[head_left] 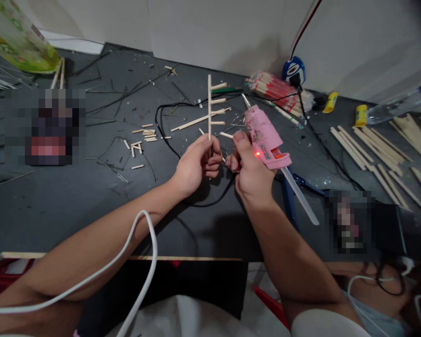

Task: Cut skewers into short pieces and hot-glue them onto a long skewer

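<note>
My left hand (200, 164) is closed around the lower end of a thin wooden stick (209, 98) held upright, with several short pegs jutting from its right side. Just to the right, my right hand (250, 168) pinches a short piece of wooden stick (226, 135) between thumb and finger. The same hand wraps the handle of a pink hot glue gun (264, 133), mostly hidden by the palm. Its nozzle points up and away, a red light glows, and a clear glue stick (301, 199) sticks out of its back.
Short cut stick pieces (150, 135) lie left of my hands, a longer stick (196, 120) behind. Black cable (156, 117) loops across the dark table. A packet of sticks (275, 91), loose wooden strips (379, 145) and blue-handled pliers (289, 201) lie right. A white cable (150, 243) crosses my left forearm.
</note>
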Tool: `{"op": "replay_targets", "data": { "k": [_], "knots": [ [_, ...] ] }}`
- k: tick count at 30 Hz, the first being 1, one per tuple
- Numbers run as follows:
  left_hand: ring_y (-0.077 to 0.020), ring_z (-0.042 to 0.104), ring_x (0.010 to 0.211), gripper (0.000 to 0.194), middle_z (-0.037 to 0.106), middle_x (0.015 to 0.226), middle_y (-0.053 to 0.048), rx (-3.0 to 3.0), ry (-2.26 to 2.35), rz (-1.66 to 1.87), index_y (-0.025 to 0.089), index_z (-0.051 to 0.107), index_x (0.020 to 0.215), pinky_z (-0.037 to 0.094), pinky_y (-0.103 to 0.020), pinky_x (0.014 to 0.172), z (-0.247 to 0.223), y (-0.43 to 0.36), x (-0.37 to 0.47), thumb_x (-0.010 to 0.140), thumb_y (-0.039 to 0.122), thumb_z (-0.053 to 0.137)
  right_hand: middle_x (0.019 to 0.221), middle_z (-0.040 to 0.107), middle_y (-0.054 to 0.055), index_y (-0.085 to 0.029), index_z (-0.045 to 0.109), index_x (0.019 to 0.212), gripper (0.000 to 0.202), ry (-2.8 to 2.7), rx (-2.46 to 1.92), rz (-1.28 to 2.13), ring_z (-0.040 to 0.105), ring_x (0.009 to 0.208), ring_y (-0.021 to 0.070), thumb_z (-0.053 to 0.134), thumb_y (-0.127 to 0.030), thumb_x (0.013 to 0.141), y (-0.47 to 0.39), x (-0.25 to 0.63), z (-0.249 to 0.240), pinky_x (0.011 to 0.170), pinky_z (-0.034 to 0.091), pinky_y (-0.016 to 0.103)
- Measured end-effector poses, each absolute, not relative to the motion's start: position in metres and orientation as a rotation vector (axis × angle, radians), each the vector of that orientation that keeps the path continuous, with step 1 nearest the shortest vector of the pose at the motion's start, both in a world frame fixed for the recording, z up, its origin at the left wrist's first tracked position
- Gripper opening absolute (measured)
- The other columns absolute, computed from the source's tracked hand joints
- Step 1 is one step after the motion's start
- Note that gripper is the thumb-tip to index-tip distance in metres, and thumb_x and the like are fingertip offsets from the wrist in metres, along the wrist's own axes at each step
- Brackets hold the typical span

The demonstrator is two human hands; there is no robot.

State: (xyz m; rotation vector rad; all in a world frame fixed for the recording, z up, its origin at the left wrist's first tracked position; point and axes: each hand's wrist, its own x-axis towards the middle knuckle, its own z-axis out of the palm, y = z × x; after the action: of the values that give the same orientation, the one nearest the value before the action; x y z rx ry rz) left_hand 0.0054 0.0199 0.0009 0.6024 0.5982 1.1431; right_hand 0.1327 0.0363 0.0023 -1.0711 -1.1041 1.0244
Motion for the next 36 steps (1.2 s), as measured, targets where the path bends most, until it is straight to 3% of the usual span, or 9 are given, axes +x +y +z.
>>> {"op": "replay_targets", "data": {
  "k": [10, 36],
  "knots": [
    [-0.0064, 0.033, 0.05, 0.035, 0.035, 0.064, 0.008, 0.792, 0.675, 1.22, 0.021, 0.051, 0.093, 0.031, -0.017, 0.048, -0.0012, 0.0132, 0.0083, 0.102, 0.054, 0.059, 0.055, 0.048, -0.011, -0.024, 0.062, 0.076, 0.032, -0.901, -1.007, 1.29, 0.035, 0.038, 0.0044, 0.085, -0.045, 0.082, 0.0379, 0.1287, 0.0115, 0.041, 0.038, 0.024],
    [-0.0086, 0.042, 0.051, 0.039, 0.037, 0.061, 0.007, 0.77, 0.708, 1.183, 0.02, 0.055, 0.091, 0.031, -0.017, 0.044, 0.003, 0.0113, 0.0087, 0.095, 0.058, 0.067, 0.061, 0.051, -0.008, -0.025, 0.057, 0.076, 0.039, -0.974, -1.041, 1.444, 0.03, 0.039, 0.0053, 0.08, -0.056, 0.081, 0.041, 0.1333, 0.0097, 0.039, 0.04, 0.025]
  ]
}}
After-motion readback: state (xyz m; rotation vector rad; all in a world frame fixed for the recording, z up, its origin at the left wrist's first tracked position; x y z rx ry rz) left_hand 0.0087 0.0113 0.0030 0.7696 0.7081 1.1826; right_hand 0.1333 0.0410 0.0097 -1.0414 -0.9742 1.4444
